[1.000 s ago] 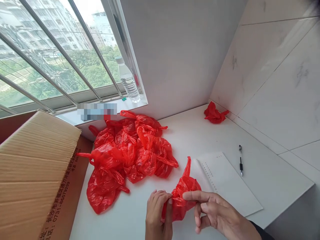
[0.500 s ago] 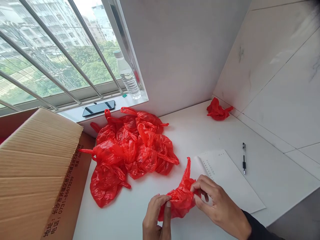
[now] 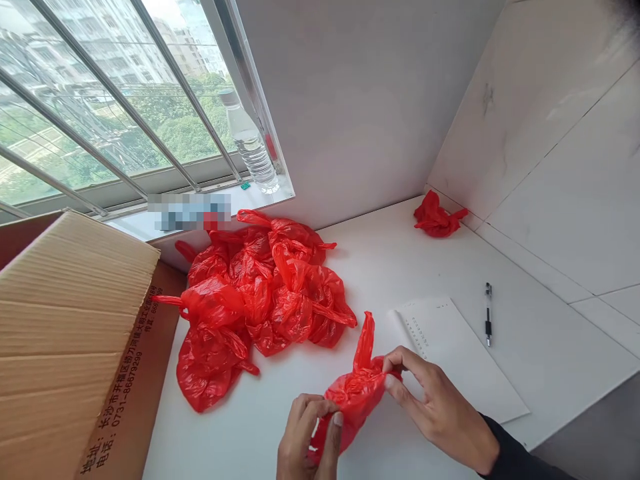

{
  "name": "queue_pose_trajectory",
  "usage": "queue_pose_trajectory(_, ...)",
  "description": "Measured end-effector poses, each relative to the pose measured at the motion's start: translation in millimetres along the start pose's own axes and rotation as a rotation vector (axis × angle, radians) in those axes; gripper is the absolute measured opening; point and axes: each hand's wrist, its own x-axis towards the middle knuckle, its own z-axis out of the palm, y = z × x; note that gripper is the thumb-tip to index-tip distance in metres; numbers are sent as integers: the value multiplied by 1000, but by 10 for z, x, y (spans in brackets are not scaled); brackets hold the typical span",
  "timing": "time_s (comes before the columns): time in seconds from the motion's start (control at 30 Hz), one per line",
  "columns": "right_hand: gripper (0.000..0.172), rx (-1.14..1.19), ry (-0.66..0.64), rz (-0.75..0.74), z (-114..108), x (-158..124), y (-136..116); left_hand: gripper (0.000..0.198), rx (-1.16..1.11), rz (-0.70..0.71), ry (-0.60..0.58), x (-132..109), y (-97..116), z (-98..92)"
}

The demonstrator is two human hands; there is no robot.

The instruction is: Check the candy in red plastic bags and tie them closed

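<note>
A red plastic bag (image 3: 357,393), crumpled and with one handle standing up, is held just over the white table between both hands. My left hand (image 3: 311,437) pinches its near left side between thumb and fingers. At the bag's right edge, my right hand (image 3: 433,407) grips the plastic between thumb and forefinger. What the bag contains, if anything, cannot be seen. Beyond my left hand lies a pile of several knotted red plastic bags (image 3: 260,287), bunched against the wall below the windowsill.
An opened cardboard box (image 3: 65,320) stands at the left. On the sill are a water bottle (image 3: 253,150) and a blurred-out object (image 3: 193,212). Paper sheets (image 3: 465,360), a black pen (image 3: 488,313) and another crumpled red bag (image 3: 437,215) lie on the table's right side.
Both hands still hold the bag, which is stretched longer between them. My left hand has shifted slightly left and down, and the upright handle leans a little more to the left.
</note>
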Motion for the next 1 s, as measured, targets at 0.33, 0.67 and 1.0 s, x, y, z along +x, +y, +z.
queue_pose_trajectory(0.33, 16, -239, -48, -178, 80, 33, 33, 13, -5, -70, -134, 33, 132, -45)
queue_pose_trajectory(0.67, 10, -193, -77, -162, 102, 31, -30, 12, 63, -113, -242, 20, 89, -73)
queue_pose_trajectory(1.0, 12, -371, -196, -75, 148, -1, 108, 11, 127, -62, -318, -56, 115, 14)
